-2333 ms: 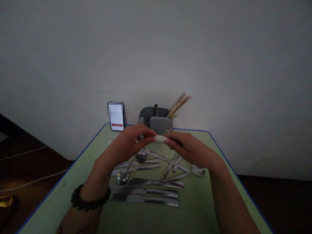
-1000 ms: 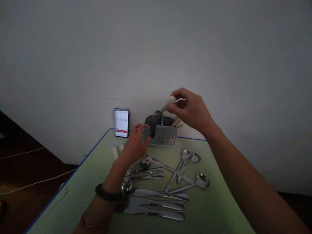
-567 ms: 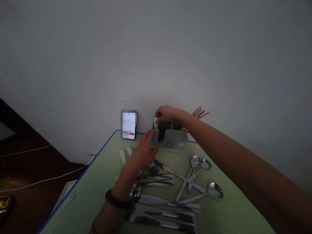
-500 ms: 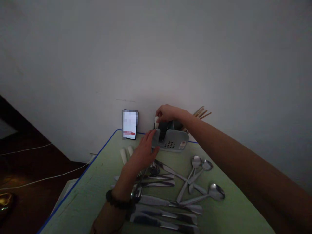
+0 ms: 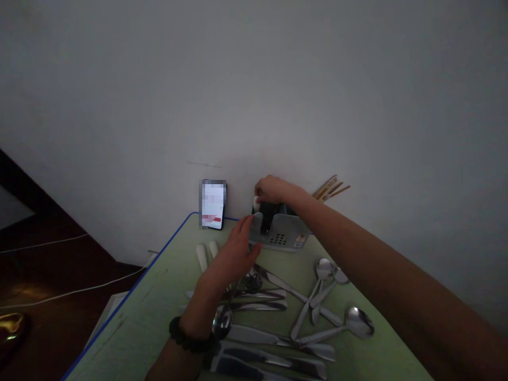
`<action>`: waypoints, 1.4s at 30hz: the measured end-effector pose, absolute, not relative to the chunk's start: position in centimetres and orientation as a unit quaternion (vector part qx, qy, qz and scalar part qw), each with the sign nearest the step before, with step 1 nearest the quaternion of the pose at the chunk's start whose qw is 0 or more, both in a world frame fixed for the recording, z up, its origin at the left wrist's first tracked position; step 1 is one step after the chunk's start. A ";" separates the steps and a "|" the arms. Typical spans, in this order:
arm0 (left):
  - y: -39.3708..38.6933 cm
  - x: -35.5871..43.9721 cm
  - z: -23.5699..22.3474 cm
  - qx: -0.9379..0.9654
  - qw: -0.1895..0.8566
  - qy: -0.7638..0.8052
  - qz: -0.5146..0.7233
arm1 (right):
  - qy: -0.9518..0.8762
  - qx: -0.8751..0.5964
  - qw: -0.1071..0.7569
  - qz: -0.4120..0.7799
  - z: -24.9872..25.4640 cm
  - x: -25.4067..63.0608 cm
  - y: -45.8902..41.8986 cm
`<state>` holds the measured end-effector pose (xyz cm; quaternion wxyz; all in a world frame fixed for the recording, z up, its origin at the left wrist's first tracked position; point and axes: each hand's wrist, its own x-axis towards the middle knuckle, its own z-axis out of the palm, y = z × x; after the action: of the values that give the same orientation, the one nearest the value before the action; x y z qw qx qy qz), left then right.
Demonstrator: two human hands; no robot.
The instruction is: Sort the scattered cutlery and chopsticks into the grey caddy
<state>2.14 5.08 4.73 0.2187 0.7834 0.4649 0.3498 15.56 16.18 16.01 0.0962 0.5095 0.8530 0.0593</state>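
A grey cutlery holder [image 5: 288,225] with drain holes and a label stands against the wall at the table's far edge. My right hand [image 5: 270,189] reaches over it, fingers closed on the upper end of a white-handled utensil [image 5: 256,202]. The utensil's lower part is hidden behind the holder's front wall, so its kind does not show. My left hand [image 5: 234,251] lies against the holder's left front corner, fingers stretched out and thumb apart. Beneath and beside my left hand are two white handles [image 5: 201,256], a metal spoon [image 5: 222,320] and several table knives [image 5: 257,336].
Several metal spoons [image 5: 359,321] lie crossed on the right of the green table [image 5: 159,296]. Wooden chopsticks [image 5: 331,188] stick out behind my right forearm. A lit phone [image 5: 213,203] leans on the wall at the left. A white cable [image 5: 79,291] runs left of the table.
My right hand has lowered slightly with the white-handled utensil, and less of the handle shows above the holder. My left hand stays at the holder. The view has shifted a little.
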 end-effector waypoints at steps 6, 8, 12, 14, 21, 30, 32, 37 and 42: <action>4.9 2.1 5.1 0.783 0.229 0.472 0.334 | 0.850 0.515 0.065 0.089 15.3 15.7 15.1; 4.9 2.1 5.1 0.784 0.227 0.473 0.332 | 0.851 0.513 0.055 0.097 14.9 15.7 14.7; 4.9 2.2 4.9 0.787 0.216 0.473 0.332 | 0.852 0.515 0.004 0.097 14.6 16.0 13.7; 4.9 2.2 4.9 0.790 0.212 0.473 0.330 | 0.847 0.522 -0.057 0.084 14.8 16.3 12.6; 4.9 1.7 4.8 0.806 0.201 0.478 0.285 | 0.742 0.577 -0.336 -0.052 12.6 19.5 3.6; 2.8 1.6 7.4 0.851 0.198 0.477 0.089 | 0.785 0.561 -0.176 -0.194 10.6 23.2 -1.0; 2.4 1.7 7.9 0.850 0.212 0.479 0.050 | 0.791 0.561 -0.136 -0.205 10.9 23.3 -1.0; 2.2 2.1 8.3 0.826 0.227 0.515 -0.019 | 0.783 0.577 -0.017 -0.234 10.7 23.6 -1.2; 2.1 2.8 8.4 0.828 0.234 0.506 -0.055 | 0.780 0.589 -0.006 -0.211 10.8 23.9 -1.3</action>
<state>2.81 2.13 8.45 0.2339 0.8283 0.5061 -0.0551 23.89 -1.26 10.78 -0.0058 0.5887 0.7804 -0.2107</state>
